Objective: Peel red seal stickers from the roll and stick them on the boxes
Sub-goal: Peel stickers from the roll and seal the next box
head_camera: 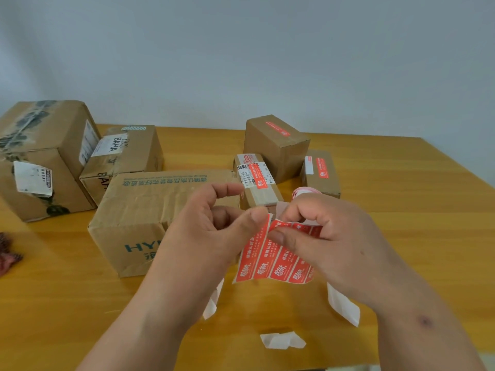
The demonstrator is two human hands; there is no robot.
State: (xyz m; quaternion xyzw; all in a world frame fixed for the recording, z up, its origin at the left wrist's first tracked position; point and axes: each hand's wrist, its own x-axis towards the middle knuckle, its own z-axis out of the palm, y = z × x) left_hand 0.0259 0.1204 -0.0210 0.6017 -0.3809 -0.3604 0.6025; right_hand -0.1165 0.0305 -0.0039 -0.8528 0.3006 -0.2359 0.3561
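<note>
Item: strip of red seal stickers [276, 259], held in the air above the wooden table [401, 210], in front of the long box [150, 207]. Thin, light, floppy paper, likely tacky once lifted and prone to curl or tear; best taken at a top corner. Left hand [214, 226] pinches the upper edge of the leftmost sticker between thumb and finger. Right hand [329, 236] pinches the strip just beside it, the strip hanging below both grips. Spent backing paper [282, 340] lies near.
</note>
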